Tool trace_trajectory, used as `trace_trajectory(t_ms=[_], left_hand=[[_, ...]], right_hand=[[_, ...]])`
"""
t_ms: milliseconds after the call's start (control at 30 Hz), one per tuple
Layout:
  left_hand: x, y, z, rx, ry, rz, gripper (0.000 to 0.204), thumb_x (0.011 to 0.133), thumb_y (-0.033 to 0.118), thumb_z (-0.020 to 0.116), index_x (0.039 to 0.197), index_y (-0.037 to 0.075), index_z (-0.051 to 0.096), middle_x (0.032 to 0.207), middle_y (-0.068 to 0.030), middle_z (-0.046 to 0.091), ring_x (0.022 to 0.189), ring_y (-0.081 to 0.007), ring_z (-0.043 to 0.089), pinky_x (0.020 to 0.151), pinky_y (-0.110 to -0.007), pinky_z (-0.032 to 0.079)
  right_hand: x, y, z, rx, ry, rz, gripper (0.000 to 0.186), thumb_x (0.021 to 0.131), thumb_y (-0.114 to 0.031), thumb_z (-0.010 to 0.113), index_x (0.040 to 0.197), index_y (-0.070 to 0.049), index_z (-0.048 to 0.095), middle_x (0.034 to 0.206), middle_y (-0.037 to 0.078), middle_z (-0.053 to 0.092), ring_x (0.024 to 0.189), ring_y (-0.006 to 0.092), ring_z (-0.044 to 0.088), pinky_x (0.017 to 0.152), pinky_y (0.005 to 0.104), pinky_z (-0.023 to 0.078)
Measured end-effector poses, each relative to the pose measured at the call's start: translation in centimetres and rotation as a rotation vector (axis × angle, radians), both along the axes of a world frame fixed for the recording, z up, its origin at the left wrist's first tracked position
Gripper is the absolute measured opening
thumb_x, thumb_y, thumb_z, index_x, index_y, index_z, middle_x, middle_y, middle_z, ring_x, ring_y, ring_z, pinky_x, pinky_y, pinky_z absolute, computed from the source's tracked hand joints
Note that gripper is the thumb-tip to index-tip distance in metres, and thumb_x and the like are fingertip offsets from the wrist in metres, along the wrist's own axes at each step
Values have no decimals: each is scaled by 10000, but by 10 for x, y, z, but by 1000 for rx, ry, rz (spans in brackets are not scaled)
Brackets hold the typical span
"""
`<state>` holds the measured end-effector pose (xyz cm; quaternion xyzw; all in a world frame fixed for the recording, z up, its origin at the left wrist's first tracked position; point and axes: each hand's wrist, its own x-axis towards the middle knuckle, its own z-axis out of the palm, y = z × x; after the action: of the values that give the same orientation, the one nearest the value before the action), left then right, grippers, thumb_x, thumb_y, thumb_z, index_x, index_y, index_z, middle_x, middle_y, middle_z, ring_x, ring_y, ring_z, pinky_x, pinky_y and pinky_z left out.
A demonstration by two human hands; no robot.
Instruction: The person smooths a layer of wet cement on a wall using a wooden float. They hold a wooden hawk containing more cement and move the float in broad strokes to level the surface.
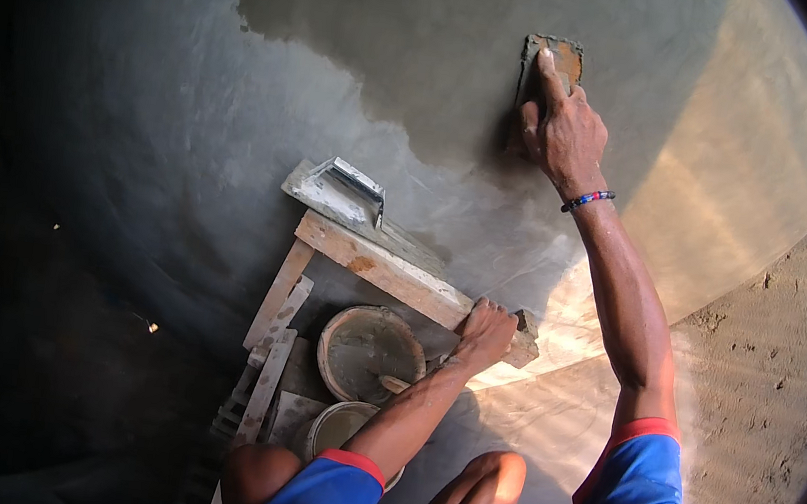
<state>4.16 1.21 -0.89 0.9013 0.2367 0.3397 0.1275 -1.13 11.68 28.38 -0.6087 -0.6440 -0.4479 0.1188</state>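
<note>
Float point(567, 61) beneath right grip point(569, 136), against wall point(438, 50)

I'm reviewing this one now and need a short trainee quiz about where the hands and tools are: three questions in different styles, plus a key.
1. Multiple choice: which is on the orange-brown rectangular float edged with grey mortar?
A) left hand
B) right hand
C) neither

2. True or false: neither hand touches the flat grey rectangular trowel with the metal handle.

3. Short answer: what does the left hand grip?

Key:
1. B, the right hand.
2. True.
3. A pale wooden beam.
</note>
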Motion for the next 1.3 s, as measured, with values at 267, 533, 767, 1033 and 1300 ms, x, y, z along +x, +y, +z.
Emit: trace_trajectory(t_ms=[267,533,767,1033,1300], left_hand=[[-1,9,-3,-100,93,-31,392,685,400,819,943,127,712,907,-96,696,969,-266,651,907,-424,415],[-12,0,1,16,-83,36,151,723,273,790,807,157,740,846,-76,723,871,-217,682,848,-375,412],[-1,2,1,-37,-22,31,130,737,253,764,816,156,727,852,-77,714,897,-222,666,866,-383,407],[-7,-2,-9,20,-170,65,105,751,229,745,784,137,708,818,-84,692,877,-232,647,911,-384,389],[-4,5,3,-65,76,-24,363,706,394,821,929,125,725,888,-92,715,922,-262,668,881,-408,422]], right_hand=[[48,-31,-34,-254,-135,38,792,808,-162,697,1527,-313,401,1007,134,600,853,325,657,694,450,559],[20,-12,-63,-223,-162,61,784,849,-266,718,1547,-213,364,963,216,589,762,372,676,621,469,572],[59,-28,-2,-110,-100,72,775,832,-176,686,1539,-273,386,972,152,595,808,329,661,653,466,541],[9,-4,-95,-295,-165,72,752,869,-188,668,1554,-229,361,985,196,580,771,351,658,638,460,572],[52,-40,-14,-179,-103,7,723,867,-168,638,1539,-247,384,1005,142,594,872,334,642,684,446,555]])
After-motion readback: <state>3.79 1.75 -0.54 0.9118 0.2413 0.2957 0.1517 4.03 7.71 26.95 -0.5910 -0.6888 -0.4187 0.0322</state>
